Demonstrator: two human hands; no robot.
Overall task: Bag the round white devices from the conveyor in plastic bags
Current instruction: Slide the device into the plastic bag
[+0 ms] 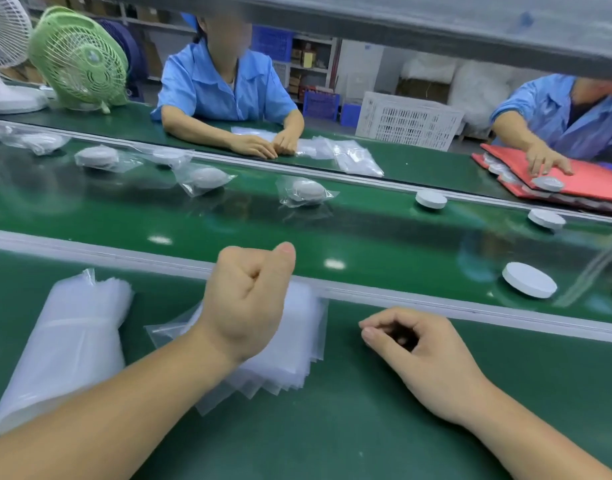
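The nearest round white device [529, 284] is a flat, plain white puck with a smooth top and a low straight wall. It lies bare on the glossy green conveyor [366, 237], beyond and to the right of the right hand [418, 355] and apart from it, with the pale rail [436, 301] between the puck and the fingertips. Two more bare devices [430, 199] [546, 218] lie farther out along the belt's far edge, well apart from both hands. Ahead of the left hand [245, 303], further up the belt, a bagged device [306, 191] lies in crinkled clear plastic, and others like it [207, 178] [96, 156] trail off to the left. The left hand's fingers [242, 259] are curled tight into a fist with the thumb [283, 254] raised, and nothing shows in their grip. The fist is over a fanned stack of plastic bags [290, 341], though whether it touches them cannot be told. A banded bundle of bags [65, 348] lies to the left of that forearm. The right hand rests on the green table [366, 427], its fingers [384, 323] loosely curved toward the thumb around a hollow, holding nothing.
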